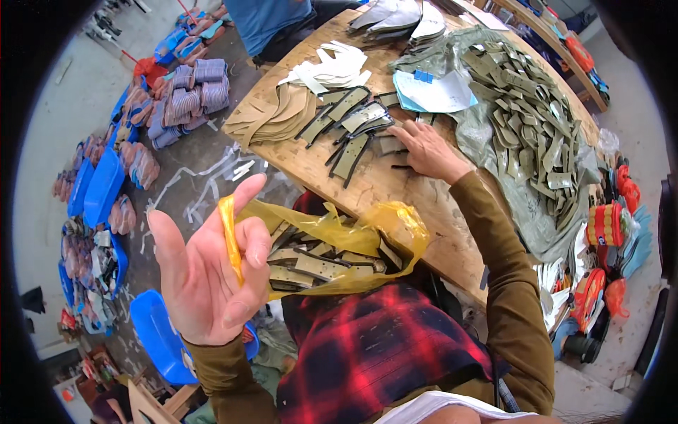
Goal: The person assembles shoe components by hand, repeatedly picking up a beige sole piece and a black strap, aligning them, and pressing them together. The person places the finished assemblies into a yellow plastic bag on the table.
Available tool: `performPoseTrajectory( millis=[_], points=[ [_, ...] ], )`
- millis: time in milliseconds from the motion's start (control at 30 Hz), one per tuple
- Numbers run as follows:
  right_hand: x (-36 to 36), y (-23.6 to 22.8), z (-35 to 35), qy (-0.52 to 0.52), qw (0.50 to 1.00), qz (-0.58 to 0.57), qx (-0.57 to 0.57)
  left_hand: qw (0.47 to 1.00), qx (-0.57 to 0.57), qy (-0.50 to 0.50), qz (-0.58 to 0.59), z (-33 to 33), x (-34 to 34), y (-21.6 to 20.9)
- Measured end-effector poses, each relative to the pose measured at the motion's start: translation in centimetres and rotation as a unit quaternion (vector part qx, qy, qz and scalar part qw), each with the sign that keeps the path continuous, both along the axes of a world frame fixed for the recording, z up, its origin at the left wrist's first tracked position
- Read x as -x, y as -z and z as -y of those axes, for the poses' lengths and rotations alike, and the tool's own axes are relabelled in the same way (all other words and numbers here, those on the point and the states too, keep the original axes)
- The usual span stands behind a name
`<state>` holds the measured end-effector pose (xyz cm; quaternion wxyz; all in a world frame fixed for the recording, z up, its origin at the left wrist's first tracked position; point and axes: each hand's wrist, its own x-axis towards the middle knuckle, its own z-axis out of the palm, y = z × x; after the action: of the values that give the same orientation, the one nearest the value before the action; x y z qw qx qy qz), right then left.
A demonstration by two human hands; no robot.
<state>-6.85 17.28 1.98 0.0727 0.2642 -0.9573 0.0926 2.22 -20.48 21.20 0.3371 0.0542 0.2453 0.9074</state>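
Observation:
My left hand (pixel 208 265) is raised palm up and grips the twisted handle of a yellow plastic bag (pixel 367 230). The bag hangs open over my lap and holds several flat olive-green cut pieces (pixel 318 267). My right hand (pixel 427 150) lies flat on the wooden table (pixel 395 191), fingers resting on olive-green cut pieces with dark edges (pixel 353 124) spread there. Nothing is gripped in that hand.
A large heap of olive-green pieces (pixel 530 120) lies on a grey-green sheet at the right. Tan pieces (pixel 279 116), white pieces (pixel 335 67) and blue paper (pixel 434 92) lie farther back. Another person in blue (pixel 265 21) sits at the far edge. Blue bins (pixel 102 187) and bundles cover the floor at left.

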Motion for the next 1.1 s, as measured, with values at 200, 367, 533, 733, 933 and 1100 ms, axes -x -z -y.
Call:
performPoseTrajectory(
  millis=[200,367,533,733,933,1100],
  points=[
    [-4.1,-0.3,-1.5,0.076,0.995,-0.002,0.063,1.0,-0.004,-0.01,-0.018,0.9,-0.1,0.5],
    [-6.0,-0.7,-1.0,0.114,0.99,0.078,0.029,1.0,-0.012,-0.003,0.014,0.6,0.1,0.4],
    [-8.3,-9.2,4.4,0.162,0.892,0.234,0.35,1.0,0.008,-0.01,0.002,0.8,0.3,0.2],
    [-9.9,-14.2,16.1,-0.071,0.88,0.305,0.358,1.0,0.007,-0.008,0.011,0.4,0.9,-0.1],
    [1.4,-5.3,9.8,0.04,0.981,-0.031,0.188,0.999,-0.008,-0.033,0.025,1.6,0.2,0.6],
    [6.9,0.9,5.1,-0.037,0.998,-0.048,-0.009,0.999,-0.012,-0.031,0.02,1.5,0.5,1.1]
  ],
)
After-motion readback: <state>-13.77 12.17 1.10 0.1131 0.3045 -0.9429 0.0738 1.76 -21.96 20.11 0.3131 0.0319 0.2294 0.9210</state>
